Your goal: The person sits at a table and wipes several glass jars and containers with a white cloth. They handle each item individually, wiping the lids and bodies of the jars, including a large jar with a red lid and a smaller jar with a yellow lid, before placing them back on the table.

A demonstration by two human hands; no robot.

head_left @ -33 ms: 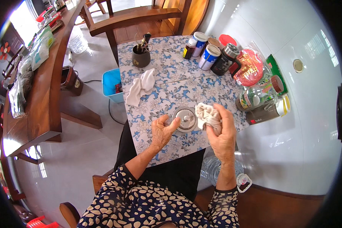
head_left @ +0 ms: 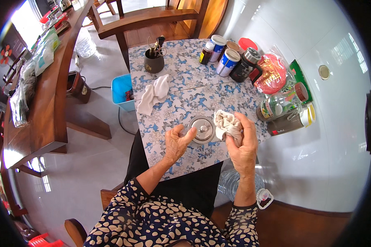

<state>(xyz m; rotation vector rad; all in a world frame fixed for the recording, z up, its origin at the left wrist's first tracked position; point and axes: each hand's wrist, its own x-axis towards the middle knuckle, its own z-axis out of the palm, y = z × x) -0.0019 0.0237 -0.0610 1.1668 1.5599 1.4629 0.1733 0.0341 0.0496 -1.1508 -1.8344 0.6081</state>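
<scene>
A round metal lid [head_left: 202, 133] with a small centre knob tops a clear-sided pot near the table's front edge. My left hand [head_left: 176, 145] is closed on the pot's left side, its thumb at the lid's rim and its other fingers curled and partly hidden. Just right of the lid, my right hand [head_left: 245, 149] pinches a crumpled off-white cloth [head_left: 226, 124] between thumb and fingers, held up above the tabletop. A second white cloth [head_left: 154, 94] lies loosely on the patterned table [head_left: 185, 92], beyond my left hand.
Toward the back right stand a black thermos [head_left: 244, 68], a blue-white can [head_left: 227, 64] and a brown bottle [head_left: 206, 53]. Large jars [head_left: 278, 105] line the wall side. A dark pot [head_left: 153, 64] holds utensils. A blue bin [head_left: 121, 91] sits on the floor, left of the table.
The view has shifted very slightly. Both hands keep their hold, and the cloth in my right hand has moved a little to the right.
</scene>
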